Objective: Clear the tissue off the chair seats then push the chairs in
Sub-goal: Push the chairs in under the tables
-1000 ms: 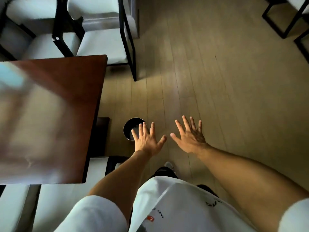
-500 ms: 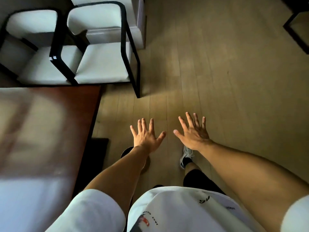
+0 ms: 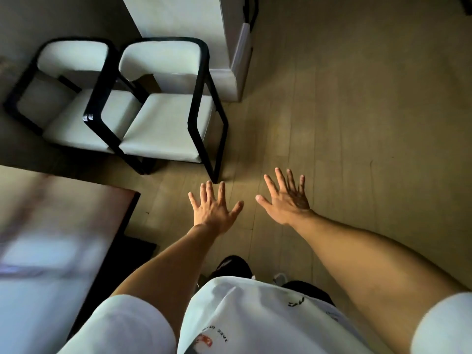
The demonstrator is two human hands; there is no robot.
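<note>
Two black-framed chairs with pale cushions stand side by side beyond the table's far corner: the right chair [image 3: 166,129] and the left chair [image 3: 76,118]. Both seats look bare; I see no tissue on them. My left hand [image 3: 213,209] is stretched forward with fingers spread, holding nothing, just below the right chair's front leg. My right hand [image 3: 286,200] is beside it, also spread and holding nothing, above the floor.
A reddish-brown table [image 3: 58,226] fills the lower left, blurred by glare. A white pillar [image 3: 194,42] rises behind the chairs. Wooden floor [image 3: 357,123] spreads to the right. My shoe [image 3: 279,278] shows under my white shirt.
The view has moved forward: the chairs have come closer and lower in frame, and the black bin by the table has dropped out of sight. Both hands stay spread.
</note>
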